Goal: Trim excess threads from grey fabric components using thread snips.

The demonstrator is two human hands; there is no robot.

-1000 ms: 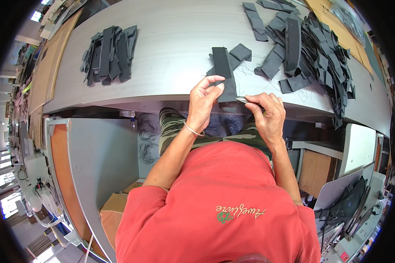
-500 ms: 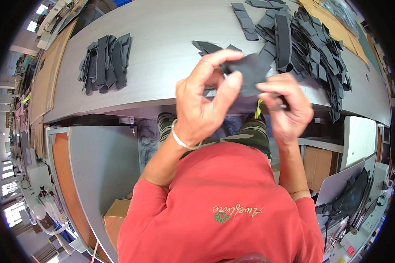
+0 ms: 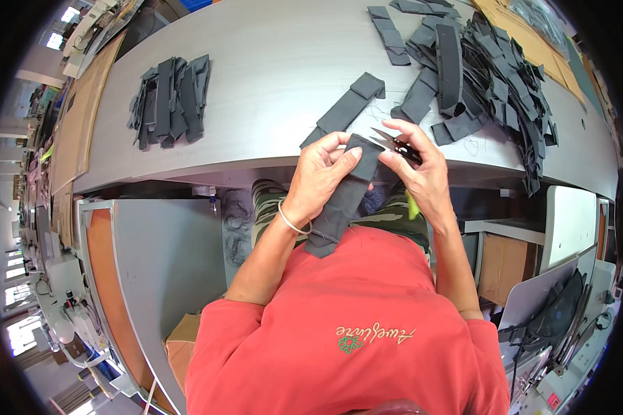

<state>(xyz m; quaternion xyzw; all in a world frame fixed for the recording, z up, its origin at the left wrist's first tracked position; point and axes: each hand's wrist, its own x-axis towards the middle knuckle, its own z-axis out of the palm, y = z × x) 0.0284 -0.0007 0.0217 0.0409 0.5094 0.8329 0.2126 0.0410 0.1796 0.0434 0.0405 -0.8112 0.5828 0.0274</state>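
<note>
A long dark grey fabric strip (image 3: pixel 345 197) hangs slanting down toward my red shirt. Near its upper end my left hand (image 3: pixel 318 178) grips it, thumb on top. My right hand (image 3: pixel 424 173) holds black-handled thread snips (image 3: pixel 404 148), their pointed blades toward the upper left. The right thumb is at the strip's upper corner; whether it pinches the cloth I cannot tell. Just beyond my hands, another dark grey strip (image 3: pixel 349 102) lies on the table.
The pale grey table (image 3: pixel 270 90) has a small stack of strips (image 3: pixel 167 100) at left and a big heap (image 3: pixel 495 90) at right, partly over the front edge. Below stand a grey cabinet (image 3: pixel 163 256) at left and a cardboard box (image 3: pixel 502 266) at right.
My hands have come down and nearer my body. The blurred dark cloth now hangs as a long strip below my left hand. The snips' blades now show clearly, and the strip behind is uncovered.
</note>
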